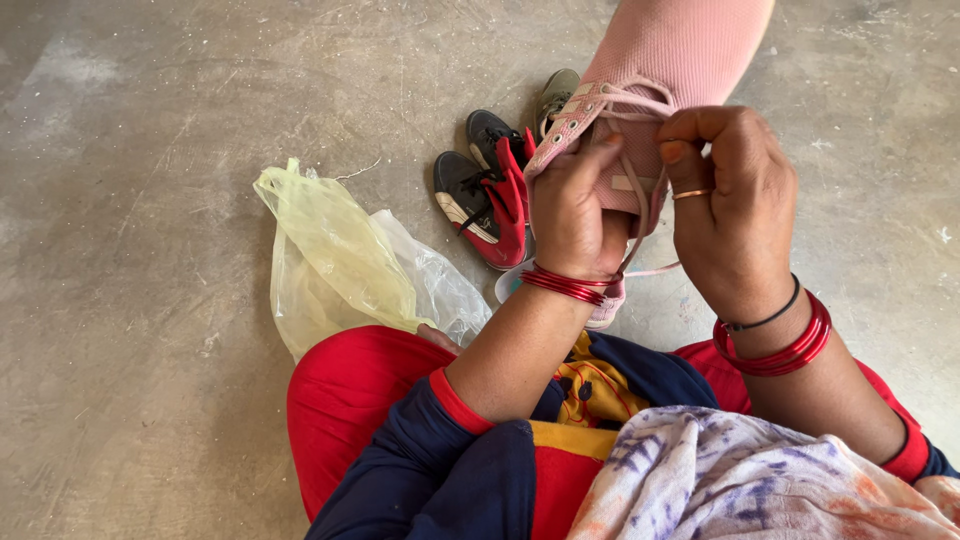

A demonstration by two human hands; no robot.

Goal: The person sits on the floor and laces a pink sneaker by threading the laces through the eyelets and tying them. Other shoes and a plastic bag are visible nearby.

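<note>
A pink shoe [670, 60] is held above the concrete floor [150, 150]. The left hand [572, 210] grips its eyelet edge; the right hand [730, 200] pinches the pink lace [640, 105]. Black-and-red shoes [485, 190] and a yellowish plastic bag [330, 260] lie just beside.

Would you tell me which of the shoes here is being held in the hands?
The pink shoe, gripped at its laces by both hands; the black-and-red pair and the grey shoe lie on the floor.

Black and red shoes [487, 190] on concrete floor [130, 130], yellow plastic bag [325, 260], clear plastic bag [440, 285] beside it
</note>
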